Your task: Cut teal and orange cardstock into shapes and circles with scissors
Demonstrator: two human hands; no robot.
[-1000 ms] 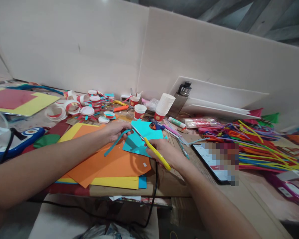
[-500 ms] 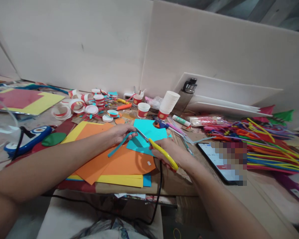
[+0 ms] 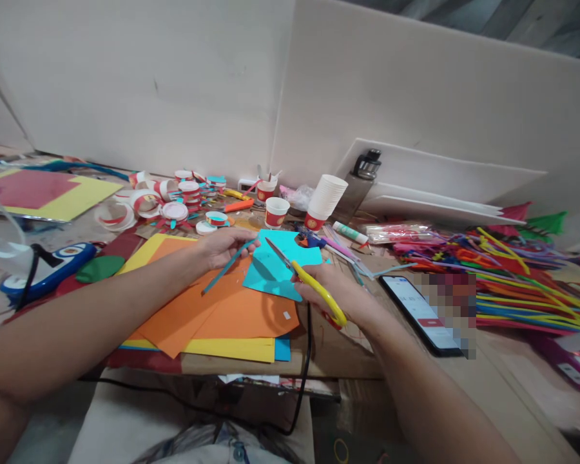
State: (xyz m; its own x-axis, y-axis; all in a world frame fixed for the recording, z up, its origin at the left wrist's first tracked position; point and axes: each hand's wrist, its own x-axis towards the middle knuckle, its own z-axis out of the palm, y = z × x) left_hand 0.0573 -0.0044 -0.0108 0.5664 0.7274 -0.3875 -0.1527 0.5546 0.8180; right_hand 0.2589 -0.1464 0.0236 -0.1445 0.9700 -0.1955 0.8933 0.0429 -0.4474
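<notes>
Pale panels (image 3: 125, 96) rise behind our crowded table (image 3: 507, 380). From the left, our left hand (image 3: 227, 248) pinches a narrow blue strip (image 3: 229, 266), its loose end slanting down over orange sheets (image 3: 256, 316). Just beside those fingers, turquoise card (image 3: 278, 270) lies on the orange; we cannot tell whether strip and card are joined. Further right, our right hand (image 3: 341, 287) is closed round the yellow-handled scissors (image 3: 319, 290), blades pointing over the card toward the left fingertips. To snip well, we would hold the strip taut, keep fingertips clear of the blades and cut in short, even strokes; a drooping strip could give a crooked edge.

Containers next, again from the left. Cut-down cups (image 3: 147, 203) lie heaped beside low red-and-white rounds (image 3: 174, 211) with blue bits. Past them, a red cup (image 3: 265, 191) holds several thin tools, too small for us to name. Before it stands an open cup (image 3: 276, 214), its bottom out of our sight. Then come a leaning stack of nested cups (image 3: 329, 193), a dark bottle (image 3: 355, 196) whose contents we cannot make out, and a clear packet (image 3: 400, 233) of slim sticks.
</notes>
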